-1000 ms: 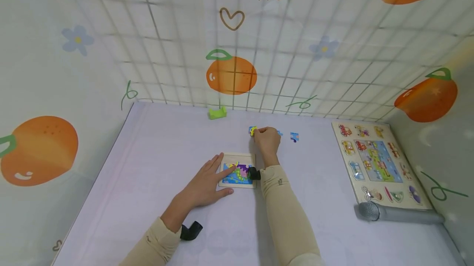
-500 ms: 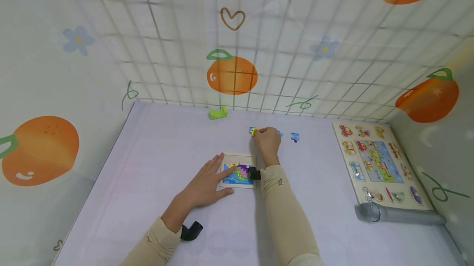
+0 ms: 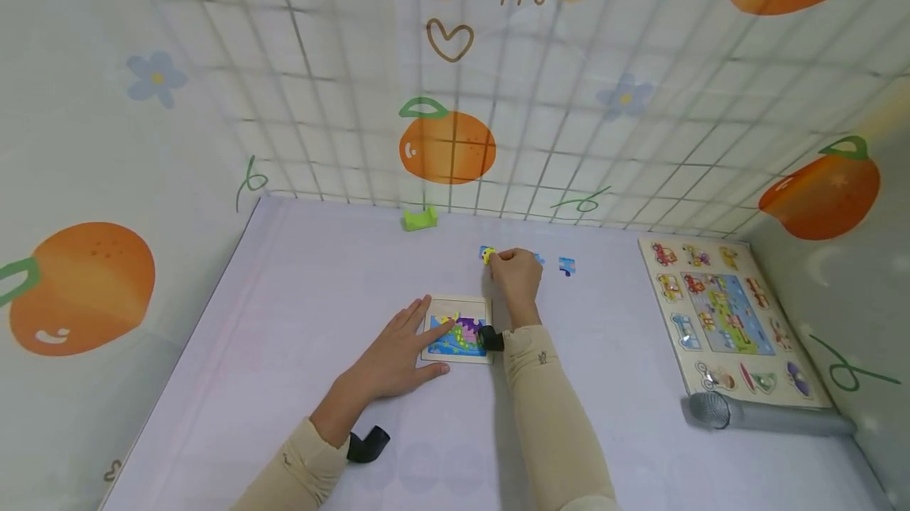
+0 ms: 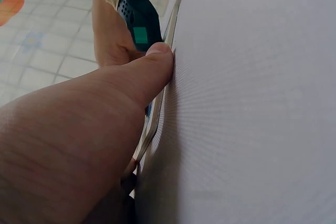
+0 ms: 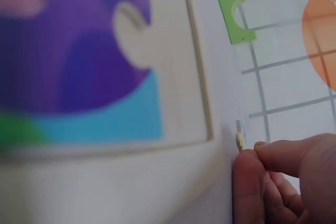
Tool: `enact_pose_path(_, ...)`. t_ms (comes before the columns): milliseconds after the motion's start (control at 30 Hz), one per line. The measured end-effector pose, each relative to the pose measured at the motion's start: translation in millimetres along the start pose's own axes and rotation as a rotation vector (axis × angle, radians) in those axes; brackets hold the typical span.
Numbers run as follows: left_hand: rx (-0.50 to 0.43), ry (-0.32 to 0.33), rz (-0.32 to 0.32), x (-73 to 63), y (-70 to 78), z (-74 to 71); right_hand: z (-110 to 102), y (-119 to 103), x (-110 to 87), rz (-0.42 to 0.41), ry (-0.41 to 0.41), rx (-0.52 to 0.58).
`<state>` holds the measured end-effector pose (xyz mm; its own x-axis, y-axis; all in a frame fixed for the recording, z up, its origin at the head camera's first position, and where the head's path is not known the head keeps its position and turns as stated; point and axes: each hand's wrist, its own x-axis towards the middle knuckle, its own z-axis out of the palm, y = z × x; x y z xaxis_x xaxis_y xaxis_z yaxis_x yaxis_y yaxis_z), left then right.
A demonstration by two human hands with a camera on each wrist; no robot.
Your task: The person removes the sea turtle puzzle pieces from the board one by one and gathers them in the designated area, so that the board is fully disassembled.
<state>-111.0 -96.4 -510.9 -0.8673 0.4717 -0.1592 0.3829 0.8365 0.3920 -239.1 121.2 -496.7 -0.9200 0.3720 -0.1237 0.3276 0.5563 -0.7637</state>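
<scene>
A small wooden tray puzzle [image 3: 456,358], with purple, green and blue pieces fitted in its lower part, lies on the table. My left hand [image 3: 398,349] rests across its left side, fingers spread and straight, the thumb [image 4: 149,72] by its near edge. Beyond the tray, my right hand [image 3: 517,274] pinches the right edge of a yellow-and-blue jigsaw piece [image 3: 486,253] between thumb and forefinger. In the right wrist view this piece [image 5: 240,136] stands out past the fingertips. Another blue jigsaw piece [image 3: 539,258] is partly hidden behind the right hand; one more blue piece [image 3: 566,265] lies farther right.
A light-green notched block [image 3: 420,219] stands near the back wall. On the right lie a large wooden picture puzzle board [image 3: 671,337] and a grey microphone [image 3: 771,413] along its near edge. Printed wall sheets enclose the table's back and sides.
</scene>
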Motion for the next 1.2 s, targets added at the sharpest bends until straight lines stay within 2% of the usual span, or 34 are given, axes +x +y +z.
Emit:
enact_pose_path(467,0.007,-0.003,-0.022,0.3,0.4,-0.3,-8.4,11.1,-10.7,0.009,-0.062,0.067)
enact_pose_path(767,0.010,-0.004,-0.020,-0.7,1.8,-1.1,-15.8,19.3,-21.3,0.061,-0.117,0.120)
enact_pose_path(1200,0.011,0.020,-0.001,-2.8,4.6,-2.3,-20.2,34.3,-40.2,-0.001,-0.122,0.104)
